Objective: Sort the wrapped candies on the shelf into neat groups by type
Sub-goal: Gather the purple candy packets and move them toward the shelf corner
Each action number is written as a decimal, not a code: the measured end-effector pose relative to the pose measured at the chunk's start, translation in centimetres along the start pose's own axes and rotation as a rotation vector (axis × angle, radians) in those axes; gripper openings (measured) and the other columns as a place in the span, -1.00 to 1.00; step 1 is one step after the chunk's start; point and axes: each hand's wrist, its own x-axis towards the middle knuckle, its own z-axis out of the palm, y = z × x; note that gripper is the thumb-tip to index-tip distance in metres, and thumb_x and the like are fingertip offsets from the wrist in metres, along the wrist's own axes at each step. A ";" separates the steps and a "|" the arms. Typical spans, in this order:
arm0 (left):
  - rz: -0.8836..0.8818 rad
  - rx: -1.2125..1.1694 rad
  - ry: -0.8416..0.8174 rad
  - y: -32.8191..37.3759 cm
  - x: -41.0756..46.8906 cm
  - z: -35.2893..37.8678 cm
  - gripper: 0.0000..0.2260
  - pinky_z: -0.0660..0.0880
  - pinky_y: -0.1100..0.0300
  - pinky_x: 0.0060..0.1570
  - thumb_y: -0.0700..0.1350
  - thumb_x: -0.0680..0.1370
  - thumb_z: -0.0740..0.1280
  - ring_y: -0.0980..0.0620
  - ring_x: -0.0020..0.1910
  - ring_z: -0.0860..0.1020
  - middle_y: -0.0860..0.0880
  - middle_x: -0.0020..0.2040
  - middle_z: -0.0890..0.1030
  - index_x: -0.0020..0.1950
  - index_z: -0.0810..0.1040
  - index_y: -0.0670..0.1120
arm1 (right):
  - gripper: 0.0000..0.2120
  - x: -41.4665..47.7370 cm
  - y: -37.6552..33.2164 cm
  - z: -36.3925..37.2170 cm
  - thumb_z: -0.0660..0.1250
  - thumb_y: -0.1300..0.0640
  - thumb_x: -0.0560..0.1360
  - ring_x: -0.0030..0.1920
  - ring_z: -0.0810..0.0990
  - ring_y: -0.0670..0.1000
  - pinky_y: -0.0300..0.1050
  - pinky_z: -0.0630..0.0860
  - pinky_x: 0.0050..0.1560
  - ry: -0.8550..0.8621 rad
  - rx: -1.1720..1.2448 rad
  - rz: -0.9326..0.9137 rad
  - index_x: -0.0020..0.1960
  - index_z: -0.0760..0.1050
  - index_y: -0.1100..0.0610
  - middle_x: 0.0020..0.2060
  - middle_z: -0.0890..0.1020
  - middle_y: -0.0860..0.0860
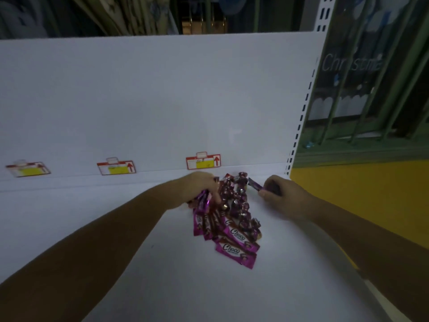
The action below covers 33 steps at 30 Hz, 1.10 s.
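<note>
**A:** Where do the sweets lie?

**B:** In one mixed heap on the white metal shelf, toward its right end, between the two hands. The small round candies in dark purple foil run in a strip from the back wall toward the viewer. The flat magenta "Choco" bars fan out along the strip's near-left side, and their long axes mostly slant from far-left to near-right.

**A:** And the hands?

**B:** The left hand sits at the heap's left edge, its fingers curled round a bundle of magenta bars. The right hand is just right of the heap's far end. It pinches a slim purple wrapped stick whose free end points toward the round candies. The stick is blurred; it may be another bar, but I can't be sure.

**A:** Which hand is nearer the loose bars?

**B:** The left, I'd judge, because they lie just beside its wrist. The right would have to cross the round candies.

**A:** And the arms?

**B:** Both forearms reach forward and converge on the heap, backs of the hands up.
</note>
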 end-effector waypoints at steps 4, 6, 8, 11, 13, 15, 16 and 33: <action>-0.020 0.065 -0.001 -1.7 -0.7 -1.2 -0.94 0.29 0.34 -0.65 -0.28 0.44 0.27 0.12 -0.54 0.49 -0.18 -0.14 0.62 -0.12 0.51 -0.22 | -0.80 0.3 -0.5 0.3 0.23 -0.10 0.54 -0.38 0.43 -0.13 -0.34 0.31 -0.42 0.033 0.076 0.069 0.07 0.45 -0.01 -0.31 0.50 -0.09; 0.010 -0.033 0.070 -2.0 -1.0 -2.3 -0.90 0.33 0.35 -0.61 -0.29 0.45 0.24 0.12 -0.53 0.51 -0.13 -0.23 0.57 -0.09 0.53 -0.23 | -0.82 0.7 -1.3 0.0 0.26 -0.11 0.52 -0.34 0.43 -0.06 -0.24 0.33 -0.35 0.091 0.104 0.082 -0.03 0.44 -0.01 -0.32 0.49 -0.07; 0.026 -0.076 0.144 -2.3 -1.1 -3.6 -0.87 0.33 0.34 -0.58 -0.27 0.48 0.24 0.14 -0.55 0.46 -0.08 -0.30 0.52 -0.06 0.56 -0.17 | -0.77 1.3 -2.7 -0.3 0.31 -0.17 0.46 -0.37 0.41 -0.06 -0.19 0.32 -0.36 0.133 0.134 0.087 -0.13 0.39 -0.02 -0.36 0.45 -0.07; 0.011 0.028 0.198 -3.0 -1.7 -5.0 -0.89 0.40 0.29 -0.46 -0.17 0.48 0.34 0.07 -0.40 0.49 -0.05 -0.21 0.52 0.00 0.56 -0.04 | -0.71 2.1 -5.3 -0.3 0.39 -0.21 0.37 -0.39 0.41 -0.10 -0.21 0.27 -0.37 0.169 0.040 0.044 -0.24 0.37 -0.04 -0.39 0.45 -0.09; -0.002 0.242 0.275 -4.0 -2.5 -5.5 -0.72 0.44 0.31 -0.37 -0.14 0.41 0.44 0.07 -0.26 0.52 -0.01 -0.09 0.52 0.07 0.50 0.02 | -0.74 2.6 -7.1 0.1 0.40 -0.13 0.39 -0.40 0.44 -0.12 -0.23 0.26 -0.40 0.169 -0.040 -0.029 -0.28 0.37 -0.04 -0.41 0.48 -0.09; -0.028 0.433 0.377 -5.0 -4.1 -5.6 -0.62 0.51 0.27 -0.33 -0.17 0.41 0.43 0.03 -0.18 0.53 -0.02 0.00 0.52 0.19 0.44 -0.01 | -0.80 3.0 -9.2 1.2 0.40 0.00 0.40 -0.38 0.48 -0.10 -0.25 0.28 -0.41 0.103 -0.111 -0.128 -0.28 0.39 -0.04 -0.40 0.49 -0.09; -0.043 0.472 0.422 -5.6 -5.2 -5.6 -0.62 0.55 0.22 -0.32 -0.19 0.43 0.39 0.00 -0.19 0.54 -0.05 0.05 0.52 0.21 0.43 -0.03 | -0.84 3.2 -10.3 1.9 0.38 0.06 0.40 -0.34 0.49 -0.08 -0.26 0.29 -0.40 0.049 -0.168 -0.189 -0.27 0.40 -0.02 -0.38 0.50 -0.10; -0.608 0.538 0.973 -15.3 -38.9 -5.2 -0.52 0.37 0.19 -0.12 -0.07 0.51 0.32 0.00 -0.02 0.47 -0.08 0.24 0.47 0.40 0.27 -0.01 | -0.78 -3.0 -31.0 22.0 0.21 -0.06 0.46 -0.25 0.49 0.00 -0.16 0.38 -0.23 -0.403 -0.366 -1.020 -0.28 0.31 0.02 -0.34 0.46 -0.09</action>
